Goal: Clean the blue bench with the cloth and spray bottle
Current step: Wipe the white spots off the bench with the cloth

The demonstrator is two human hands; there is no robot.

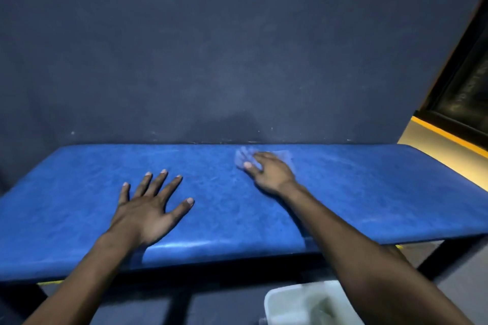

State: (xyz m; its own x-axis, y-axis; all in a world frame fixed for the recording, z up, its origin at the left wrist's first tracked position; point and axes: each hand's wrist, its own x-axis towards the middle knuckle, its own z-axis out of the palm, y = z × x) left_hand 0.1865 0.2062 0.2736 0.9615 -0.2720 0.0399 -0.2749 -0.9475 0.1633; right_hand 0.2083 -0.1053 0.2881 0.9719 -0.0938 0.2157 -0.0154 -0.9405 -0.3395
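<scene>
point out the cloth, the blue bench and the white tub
cloth [241,157]: head view, blurred left part beyond the fingers
blue bench [369,192]: head view, bare seat right of the forearm
white tub [290,301]: head view, near rim, bottom edge

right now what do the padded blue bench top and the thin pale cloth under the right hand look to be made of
The padded blue bench top looks like vinyl or faux leather: mottled grain, a soft sheen along its rounded front edge. The thin pale cloth under the right hand seems a light woven or microfibre fabric, but blur leaves that open.
</scene>
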